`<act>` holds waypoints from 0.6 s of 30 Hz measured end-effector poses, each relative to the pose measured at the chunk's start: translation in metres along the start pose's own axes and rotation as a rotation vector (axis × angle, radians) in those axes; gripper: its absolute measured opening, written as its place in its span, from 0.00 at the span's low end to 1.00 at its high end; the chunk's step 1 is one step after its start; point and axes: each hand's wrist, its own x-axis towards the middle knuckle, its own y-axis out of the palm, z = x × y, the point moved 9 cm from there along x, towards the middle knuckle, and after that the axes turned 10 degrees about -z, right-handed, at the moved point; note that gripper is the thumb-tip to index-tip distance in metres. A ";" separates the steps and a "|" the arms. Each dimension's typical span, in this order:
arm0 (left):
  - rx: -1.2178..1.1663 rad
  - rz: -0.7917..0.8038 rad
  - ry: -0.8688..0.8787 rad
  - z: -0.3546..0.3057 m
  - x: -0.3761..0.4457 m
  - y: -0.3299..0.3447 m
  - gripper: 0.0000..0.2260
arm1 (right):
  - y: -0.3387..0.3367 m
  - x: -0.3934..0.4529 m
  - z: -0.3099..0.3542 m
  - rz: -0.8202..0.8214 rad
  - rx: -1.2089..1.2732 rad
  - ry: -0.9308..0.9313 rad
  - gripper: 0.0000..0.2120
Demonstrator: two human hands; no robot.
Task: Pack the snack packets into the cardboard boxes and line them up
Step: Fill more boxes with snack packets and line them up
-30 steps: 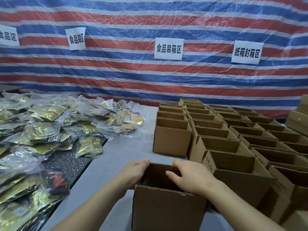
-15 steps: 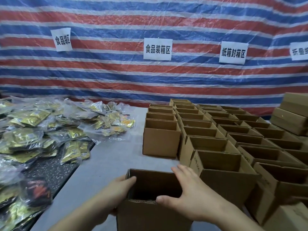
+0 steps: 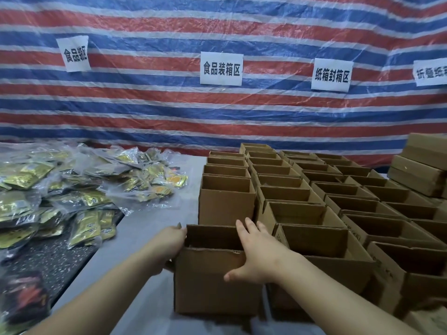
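An open brown cardboard box [image 3: 212, 284] stands near the table's front, at the near end of the leftmost column of open boxes [image 3: 227, 201]. My left hand [image 3: 169, 243] presses on its left wall. My right hand [image 3: 258, 255] lies over its right rim, fingers spread, thumb on the front face. The box's inside is mostly hidden. Gold and clear snack packets [image 3: 84, 189] lie heaped at the left.
Rows of open cardboard boxes [image 3: 338, 199] fill the right half of the grey table [image 3: 145, 238]. Closed boxes [image 3: 418, 172] are stacked at the far right. A striped tarp with paper signs [image 3: 221, 68] hangs behind. Dark red packets [image 3: 24, 298] lie at the near left.
The box between my hands has slid away from me and sits closer behind the column's last box. My view has swung to the right.
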 end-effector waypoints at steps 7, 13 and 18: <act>-0.057 0.044 -0.062 -0.022 0.046 0.019 0.15 | 0.002 0.058 -0.010 -0.028 -0.093 -0.017 0.65; -0.215 0.061 -0.120 -0.025 0.074 0.038 0.10 | 0.003 0.091 -0.021 -0.112 -0.111 -0.006 0.64; -0.123 -0.045 -0.030 -0.048 0.106 0.043 0.11 | 0.000 0.122 -0.035 -0.109 -0.133 0.041 0.63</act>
